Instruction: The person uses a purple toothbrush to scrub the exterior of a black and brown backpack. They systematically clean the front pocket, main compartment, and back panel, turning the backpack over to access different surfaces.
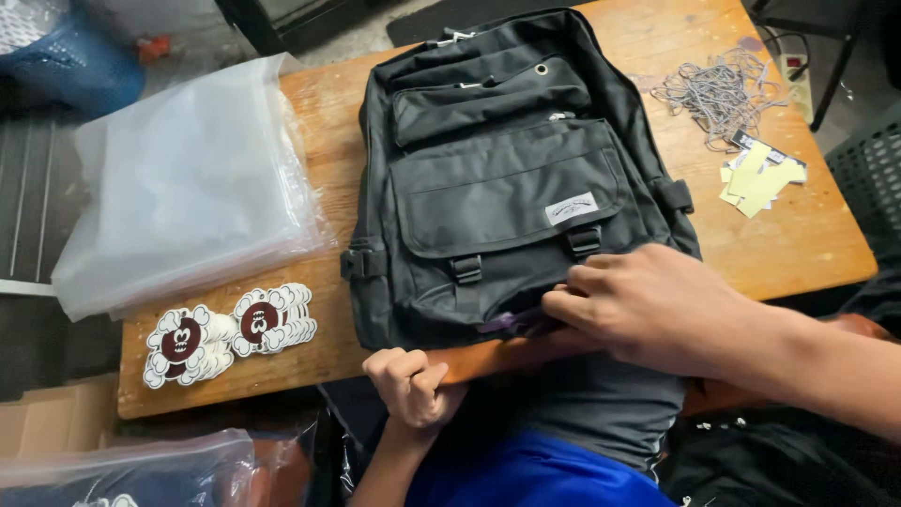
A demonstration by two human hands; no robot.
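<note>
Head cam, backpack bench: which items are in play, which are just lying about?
In play:
black backpack
purple piece under right hand
left hand, fisted at table edge

Lying about:
clear plastic bags
flower-shaped tags
grey cords
yellow paper tags

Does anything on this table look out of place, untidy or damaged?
Nothing looks damaged. The black backpack lies flat, with the right hand at its lower edge and the left hand at the table edge. Two things are untidy: the grey strings lie in a loose tangle, and the yellow tags are scattered beside them.
</note>
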